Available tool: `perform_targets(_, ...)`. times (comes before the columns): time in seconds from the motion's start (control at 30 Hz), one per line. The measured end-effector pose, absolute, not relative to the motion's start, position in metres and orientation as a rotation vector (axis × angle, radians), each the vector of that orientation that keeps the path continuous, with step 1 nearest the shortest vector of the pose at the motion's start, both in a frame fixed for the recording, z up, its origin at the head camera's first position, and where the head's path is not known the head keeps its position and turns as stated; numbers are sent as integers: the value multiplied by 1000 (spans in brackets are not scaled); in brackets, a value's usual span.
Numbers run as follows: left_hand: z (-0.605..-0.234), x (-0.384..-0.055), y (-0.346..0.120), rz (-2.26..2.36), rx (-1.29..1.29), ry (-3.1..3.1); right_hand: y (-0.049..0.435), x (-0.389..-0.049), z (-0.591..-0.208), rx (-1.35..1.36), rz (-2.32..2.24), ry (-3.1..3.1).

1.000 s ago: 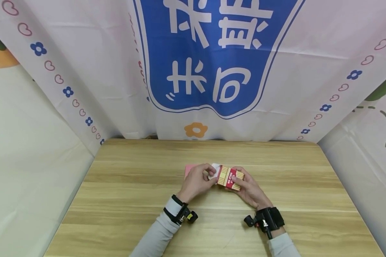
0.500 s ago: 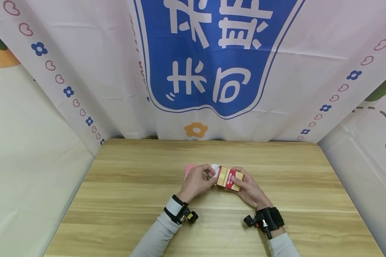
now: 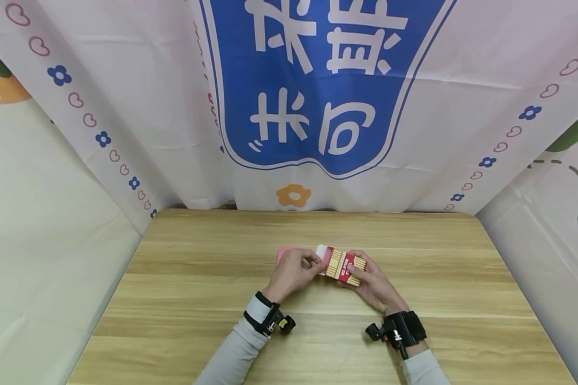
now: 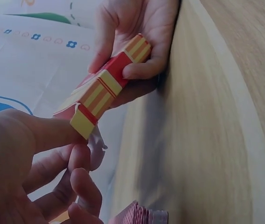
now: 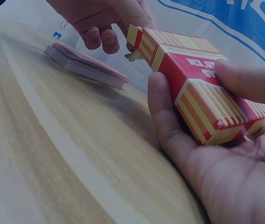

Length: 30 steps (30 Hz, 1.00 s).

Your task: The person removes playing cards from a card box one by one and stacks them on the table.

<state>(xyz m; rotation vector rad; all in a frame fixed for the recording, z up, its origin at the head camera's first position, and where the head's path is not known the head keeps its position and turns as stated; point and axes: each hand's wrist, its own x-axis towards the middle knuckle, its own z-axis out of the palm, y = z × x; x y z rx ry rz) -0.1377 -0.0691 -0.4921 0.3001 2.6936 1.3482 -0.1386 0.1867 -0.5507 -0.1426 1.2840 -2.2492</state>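
A red and yellow striped playing-card box [image 3: 344, 266] is gripped by my right hand [image 3: 378, 286], with the thumb across its face and the fingers behind. Its open end points to the left, with a white top flap [image 3: 321, 252] folded out. There my left hand [image 3: 291, 272] pinches the edge of the box with thumb and fingertips, beside a small yellow side flap [image 4: 84, 121]. Behind and below the left hand, a stack of pink-backed cards [image 5: 85, 65] lies on the table, mostly hidden from the head view.
The wooden table [image 3: 212, 321] runs to a white cloth backdrop [image 3: 183, 107] with a blue sign and printed flowers. Cloth walls stand on both sides. Each wrist wears a strapped camera [image 3: 400, 329].
My left fingers have shifted slightly at the box's open end, and more of the white flap and a pinkish strip beside it show. The right hand holds the box almost still.
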Motion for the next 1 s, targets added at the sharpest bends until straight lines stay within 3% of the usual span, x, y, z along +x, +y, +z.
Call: perform_targets(1.0,-481,-150,-96,1721,142,2471,185,-137,-546,-69,-2298,1212)
